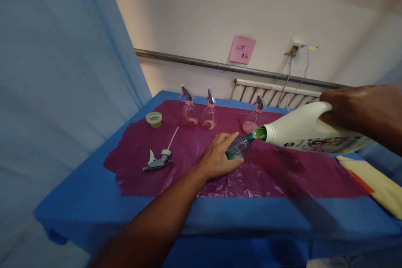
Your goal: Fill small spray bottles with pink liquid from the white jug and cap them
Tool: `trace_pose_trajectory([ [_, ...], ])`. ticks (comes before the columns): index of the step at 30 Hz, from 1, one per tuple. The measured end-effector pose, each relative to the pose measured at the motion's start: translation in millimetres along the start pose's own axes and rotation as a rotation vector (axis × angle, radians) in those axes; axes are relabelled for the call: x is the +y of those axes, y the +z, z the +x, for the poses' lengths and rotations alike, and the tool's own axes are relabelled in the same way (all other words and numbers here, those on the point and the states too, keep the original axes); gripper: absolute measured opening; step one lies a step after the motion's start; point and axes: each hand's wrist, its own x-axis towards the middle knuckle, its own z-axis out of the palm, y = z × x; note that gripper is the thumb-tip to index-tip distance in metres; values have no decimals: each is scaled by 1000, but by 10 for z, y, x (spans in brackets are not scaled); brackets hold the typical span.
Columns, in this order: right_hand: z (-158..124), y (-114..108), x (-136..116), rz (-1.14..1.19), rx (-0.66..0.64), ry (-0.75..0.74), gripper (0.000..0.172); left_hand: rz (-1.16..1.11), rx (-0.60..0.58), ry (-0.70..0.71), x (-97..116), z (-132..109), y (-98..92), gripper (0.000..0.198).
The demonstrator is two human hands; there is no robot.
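My left hand [220, 155] is wrapped round a clear greenish spray bottle [239, 147] without its head, tilted so its green neck points up and right. With my right hand [342, 106] I grip the handle of a large cream-white jug [298, 127], tipped nearly level. The jug's mouth, green inside, meets the bottle's neck; liquid shows there. A loose grey trigger sprayer head [160, 160] with a pale trigger and dip tube lies to the left. Behind it sits a pale green cap [153, 118], open side up.
Three clear spray bottles with pink-and-grey heads stand at the back: one spray bottle [189, 114], another [208, 117] and a third [251, 120]. Purple plastic sheeting [188, 180] covers the blue table [125, 213]. A yellow cloth [377, 180] lies at right; a wall socket [293, 48] holds cables.
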Motion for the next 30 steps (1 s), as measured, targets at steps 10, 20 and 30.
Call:
trace_pose_trajectory([
  [10, -3, 13, -5, 39, 36, 19, 16, -13, -5, -15, 3, 6, 3, 88],
  [20, -41, 470, -47, 112, 54, 77, 35, 11, -8, -23, 31, 9, -11, 86],
  [30, -88, 1309, -177, 759, 34, 439, 33, 10, -46, -120, 89, 28, -45, 95],
])
